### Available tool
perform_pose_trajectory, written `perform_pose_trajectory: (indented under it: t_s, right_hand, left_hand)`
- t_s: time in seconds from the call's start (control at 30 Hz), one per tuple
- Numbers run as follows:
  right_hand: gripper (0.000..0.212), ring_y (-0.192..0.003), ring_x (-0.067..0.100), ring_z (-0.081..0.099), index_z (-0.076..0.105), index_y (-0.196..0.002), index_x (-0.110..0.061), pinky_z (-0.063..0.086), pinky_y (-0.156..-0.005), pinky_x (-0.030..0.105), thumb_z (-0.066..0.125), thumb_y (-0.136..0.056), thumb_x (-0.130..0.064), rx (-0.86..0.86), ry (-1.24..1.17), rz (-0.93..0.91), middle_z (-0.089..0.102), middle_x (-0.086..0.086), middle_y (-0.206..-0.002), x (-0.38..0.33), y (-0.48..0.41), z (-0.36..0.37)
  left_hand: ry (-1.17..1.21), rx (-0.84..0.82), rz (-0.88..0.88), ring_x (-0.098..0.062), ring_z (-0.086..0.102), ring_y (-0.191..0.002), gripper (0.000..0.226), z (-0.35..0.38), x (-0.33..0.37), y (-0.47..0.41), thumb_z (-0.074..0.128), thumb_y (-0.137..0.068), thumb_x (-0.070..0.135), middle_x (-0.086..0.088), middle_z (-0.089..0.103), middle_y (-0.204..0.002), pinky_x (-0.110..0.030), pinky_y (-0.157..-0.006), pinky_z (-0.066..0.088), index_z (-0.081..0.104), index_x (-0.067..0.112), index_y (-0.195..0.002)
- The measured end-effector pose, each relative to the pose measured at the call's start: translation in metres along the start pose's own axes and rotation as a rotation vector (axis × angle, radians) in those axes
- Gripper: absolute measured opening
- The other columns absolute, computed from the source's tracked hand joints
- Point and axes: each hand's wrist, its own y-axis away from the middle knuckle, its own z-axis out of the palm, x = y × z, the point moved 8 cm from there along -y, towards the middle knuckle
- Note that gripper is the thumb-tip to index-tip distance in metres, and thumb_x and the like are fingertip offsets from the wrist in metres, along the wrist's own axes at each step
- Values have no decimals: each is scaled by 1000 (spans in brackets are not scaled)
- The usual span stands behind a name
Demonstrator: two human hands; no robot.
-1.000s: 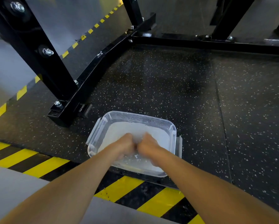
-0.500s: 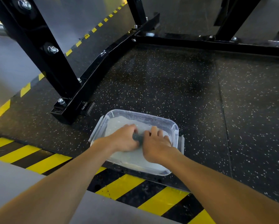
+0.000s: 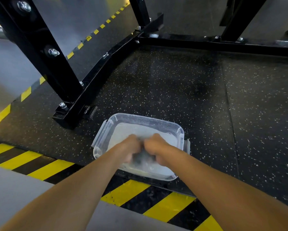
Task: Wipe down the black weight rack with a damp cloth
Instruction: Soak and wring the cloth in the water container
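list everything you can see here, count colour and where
weight rack: one, black, upper left and along the back
bolts: several, silver, on the rack's upright and feet
container: one, clear plastic, holds cloudy liquid, on the floor in the centre
cloth: one, dark grey, blurred, over the container between the hands
rubber floor: black with white specks, under the rack and container
hazard stripes: yellow and black, near band in front of the container, thinner line at left
grey floor: bottom left
left hand: grips the cloth
right hand: grips the cloth

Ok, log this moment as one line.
phase: cloth prep at tub | left hand: grips cloth | right hand: grips cloth | tub: on floor | rack: untouched
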Motion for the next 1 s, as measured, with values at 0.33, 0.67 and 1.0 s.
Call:
perform_pose_trajectory:
  t_s: [0.33,0.67,1.0]
  right_hand:
    - [41,-117,40,45,39,-135,-6,44,-93,45,49,-94,-7,123,857,-327,27,22,-140,-19,10,-5]
    - [30,-112,30,59,57,-126,-1,45,-81,30,50,-97,-7,37,735,-259,58,15,-127,2,-8,12]
    - [27,-74,29,58,34,-127,-9,43,-51,34,39,-101,-15,169,192,-182,59,18,-104,-7,-2,-7]
  left_hand:
    - [-36,-124,59,-17,43,-58,21,-22,5,11,55,-93,12,-10,50,-79,-26,-43,34,42,10,-109]
    - [-718,-20,158,-26,59,-103,21,-3,3,6,51,-94,-1,-11,63,-109,-31,-83,49,61,8,-110]
    - [288,-205,-104,-16,40,-44,23,2,5,13,49,-102,19,-9,52,-55,-21,-40,29,54,6,-84]
